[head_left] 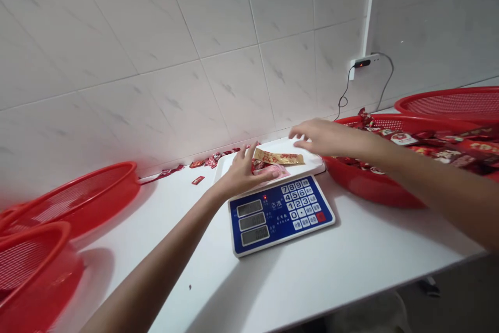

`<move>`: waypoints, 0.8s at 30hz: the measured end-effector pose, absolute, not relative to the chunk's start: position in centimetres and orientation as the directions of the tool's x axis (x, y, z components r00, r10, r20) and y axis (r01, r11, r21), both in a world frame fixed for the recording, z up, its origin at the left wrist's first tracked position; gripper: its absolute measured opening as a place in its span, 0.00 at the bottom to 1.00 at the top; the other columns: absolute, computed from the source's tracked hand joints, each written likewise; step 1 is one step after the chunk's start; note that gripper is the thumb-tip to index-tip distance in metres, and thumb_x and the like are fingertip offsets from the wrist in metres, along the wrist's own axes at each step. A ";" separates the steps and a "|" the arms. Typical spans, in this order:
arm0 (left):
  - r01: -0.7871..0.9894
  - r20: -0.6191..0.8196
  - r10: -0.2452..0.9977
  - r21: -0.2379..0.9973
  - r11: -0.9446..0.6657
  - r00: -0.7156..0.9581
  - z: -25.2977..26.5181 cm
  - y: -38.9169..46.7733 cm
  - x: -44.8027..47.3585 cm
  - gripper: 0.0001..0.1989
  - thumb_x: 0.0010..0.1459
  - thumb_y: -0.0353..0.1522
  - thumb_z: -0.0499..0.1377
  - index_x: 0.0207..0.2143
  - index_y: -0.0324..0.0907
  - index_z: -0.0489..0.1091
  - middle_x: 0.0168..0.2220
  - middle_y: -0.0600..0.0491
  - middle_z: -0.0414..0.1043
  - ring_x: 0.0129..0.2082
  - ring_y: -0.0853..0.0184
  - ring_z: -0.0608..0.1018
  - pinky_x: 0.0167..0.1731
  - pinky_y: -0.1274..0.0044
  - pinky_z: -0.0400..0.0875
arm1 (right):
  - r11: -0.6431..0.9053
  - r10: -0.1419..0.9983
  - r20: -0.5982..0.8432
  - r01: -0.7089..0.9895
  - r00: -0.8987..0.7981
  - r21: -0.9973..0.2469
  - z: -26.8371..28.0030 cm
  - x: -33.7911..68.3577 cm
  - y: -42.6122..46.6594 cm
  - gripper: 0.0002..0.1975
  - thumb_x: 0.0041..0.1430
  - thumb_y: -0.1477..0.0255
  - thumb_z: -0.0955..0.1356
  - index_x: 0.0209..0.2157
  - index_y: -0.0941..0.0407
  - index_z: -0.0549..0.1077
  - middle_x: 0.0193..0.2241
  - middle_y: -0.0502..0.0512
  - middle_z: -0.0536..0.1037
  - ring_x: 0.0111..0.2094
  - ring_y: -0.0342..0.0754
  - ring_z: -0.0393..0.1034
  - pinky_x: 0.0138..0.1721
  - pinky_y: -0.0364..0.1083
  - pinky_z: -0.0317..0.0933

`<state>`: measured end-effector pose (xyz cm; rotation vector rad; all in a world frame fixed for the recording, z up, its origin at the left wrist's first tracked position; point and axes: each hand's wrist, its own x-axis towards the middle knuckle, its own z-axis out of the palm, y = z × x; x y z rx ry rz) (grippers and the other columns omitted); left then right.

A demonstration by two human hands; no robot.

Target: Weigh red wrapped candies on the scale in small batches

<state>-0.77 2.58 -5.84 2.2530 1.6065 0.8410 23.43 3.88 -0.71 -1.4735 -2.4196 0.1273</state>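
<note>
A digital weighing scale (283,213) with a blue keypad panel stands on the white table. On its white pan (273,147) lie a long gold packet (278,157) with red lettering and a pink packet (276,169). My left hand (244,172) is over the pan's left side beside these packets, fingers spread; whether it touches them I cannot tell. Above the pan's right end is my right hand (315,135), its fingers loosely curved and apart, with nothing seen in them. Close to that hand sits a red basket (362,185) heaped with small red wrapped packets (436,146).
Small red packets (214,159) lie along the wall behind the scale, and a single packet (197,180) lies forward of them. Red baskets (105,177) stand at the left, and another basket (448,96) at the far right. A cable (348,83) hangs from the wall socket.
</note>
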 end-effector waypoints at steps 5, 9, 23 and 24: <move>0.769 0.236 0.911 0.488 -0.412 0.338 -6.5 5.0 -0.3 0.36 0.44 0.48 0.69 0.57 0.50 0.69 0.62 0.40 0.66 0.63 0.40 0.65 0.59 0.50 0.62 | 0.491 0.861 -0.025 0.843 -0.508 -0.218 -1.7 18.3 5.0 0.18 0.56 0.75 0.66 0.49 0.58 0.77 0.45 0.65 0.78 0.44 0.58 0.73 0.35 0.49 0.62; 0.772 0.218 0.907 0.477 -0.420 0.359 -6.9 5.0 -0.7 0.33 0.48 0.47 0.67 0.56 0.51 0.70 0.62 0.43 0.67 0.59 0.45 0.71 0.57 0.55 0.66 | 0.478 0.855 -0.041 0.816 -0.517 -0.327 -2.7 18.7 7.3 0.23 0.55 0.70 0.70 0.53 0.54 0.75 0.48 0.60 0.78 0.45 0.55 0.73 0.36 0.48 0.62; 0.727 0.324 0.931 0.597 -0.340 0.170 -7.1 3.5 -0.9 0.49 0.43 0.42 0.71 0.65 0.40 0.56 0.44 0.39 0.76 0.40 0.51 0.79 0.37 0.64 0.74 | 0.531 0.822 0.104 0.689 -0.559 -0.492 -4.2 18.3 8.2 0.15 0.53 0.65 0.70 0.41 0.55 0.78 0.36 0.56 0.80 0.35 0.50 0.72 0.33 0.46 0.59; 0.721 0.331 0.931 0.608 -0.333 0.152 -7.1 3.4 -0.9 0.50 0.43 0.41 0.72 0.65 0.40 0.55 0.42 0.40 0.77 0.38 0.52 0.79 0.34 0.66 0.73 | 0.520 0.828 0.110 0.679 -0.550 -0.518 -4.1 18.2 8.1 0.14 0.53 0.65 0.70 0.41 0.55 0.78 0.36 0.56 0.80 0.35 0.49 0.72 0.33 0.46 0.60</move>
